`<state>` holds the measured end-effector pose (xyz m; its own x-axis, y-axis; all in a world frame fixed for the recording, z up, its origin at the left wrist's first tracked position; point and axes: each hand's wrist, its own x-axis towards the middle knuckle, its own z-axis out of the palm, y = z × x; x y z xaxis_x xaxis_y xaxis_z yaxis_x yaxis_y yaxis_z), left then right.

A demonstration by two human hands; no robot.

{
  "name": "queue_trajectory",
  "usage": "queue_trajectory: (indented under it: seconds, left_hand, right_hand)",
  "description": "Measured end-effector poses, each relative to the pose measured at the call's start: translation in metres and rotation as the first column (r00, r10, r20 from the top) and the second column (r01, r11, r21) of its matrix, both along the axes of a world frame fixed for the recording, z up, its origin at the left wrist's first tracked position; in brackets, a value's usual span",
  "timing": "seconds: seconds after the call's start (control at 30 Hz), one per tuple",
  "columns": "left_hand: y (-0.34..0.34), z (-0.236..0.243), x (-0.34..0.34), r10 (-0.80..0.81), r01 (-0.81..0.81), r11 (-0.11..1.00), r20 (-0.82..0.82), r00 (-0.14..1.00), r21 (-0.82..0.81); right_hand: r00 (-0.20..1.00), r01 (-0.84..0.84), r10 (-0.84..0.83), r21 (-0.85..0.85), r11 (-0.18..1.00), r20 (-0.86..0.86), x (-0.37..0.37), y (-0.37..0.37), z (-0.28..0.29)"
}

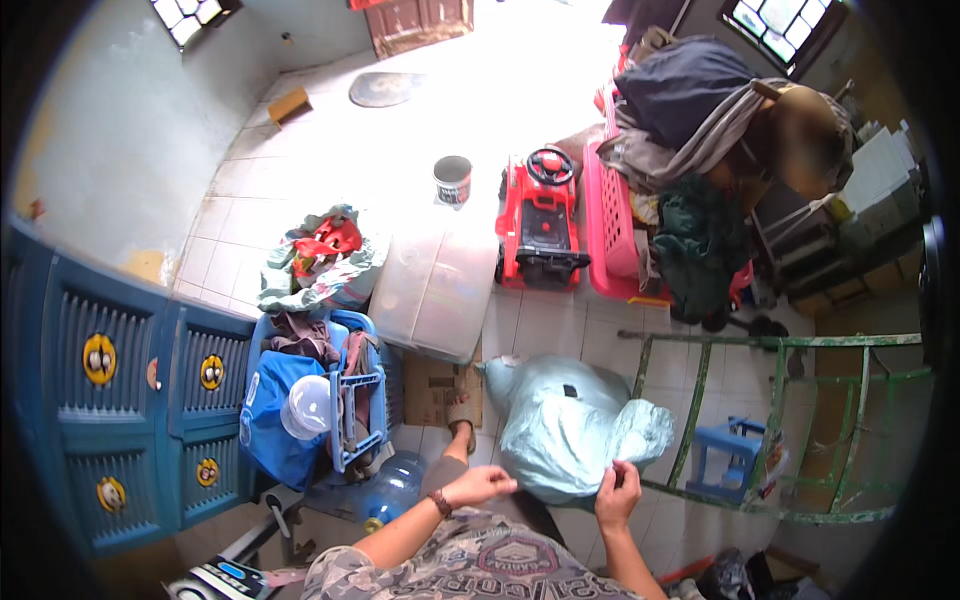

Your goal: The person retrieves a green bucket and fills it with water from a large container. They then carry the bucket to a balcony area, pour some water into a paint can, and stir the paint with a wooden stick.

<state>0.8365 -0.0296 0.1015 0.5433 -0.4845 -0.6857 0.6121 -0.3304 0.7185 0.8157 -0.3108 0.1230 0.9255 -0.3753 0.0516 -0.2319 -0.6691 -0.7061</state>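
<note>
The wide fisheye camera rides on the wearer's head, the left one of a side-by-side pair, and looks steeply down and ahead from above. I see the patterned shirt nearest, filling the bottom edge, with the left hand and right hand close below. Past the pale bag the view runs across to the brown door at the top, from the blue cabinet leftward to the green metal frame rightward. Edges bow toward the dark rim.

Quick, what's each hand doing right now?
Left hand: half-curled by the pale blue bag; grip can't be told.
Right hand: pinching the bag's edge.
</note>
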Motion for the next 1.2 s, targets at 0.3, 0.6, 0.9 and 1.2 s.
queue_trajectory:
  seconds: [0.3,0.6,0.9,1.2]
  left_hand:
    - [0.060,-0.033,0.115,0.232,-0.231,0.973,-0.025,0.972,0.014]
    - [-0.055,0.086,0.125,-0.038,-0.147,0.795,-0.290,0.956,-0.589]
    - [-0.201,0.086,0.012,-0.329,0.172,0.834,-0.221,0.918,-0.525]
    - [-0.337,-0.020,-0.137,-0.600,0.574,0.788,-0.486,0.635,-0.224]
  right_hand:
    - [0.920,-0.152,0.302,0.482,0.863,-0.249,0.102,0.103,0.044]
    - [0.856,-0.060,0.457,0.833,0.550,-0.240,0.086,0.113,0.081]
    - [0.977,0.178,-0.026,0.753,0.633,-0.210,-0.053,-0.003,0.115]
    - [0.697,0.678,-0.682,0.512,0.527,-0.221,-0.299,-0.124,-0.024]
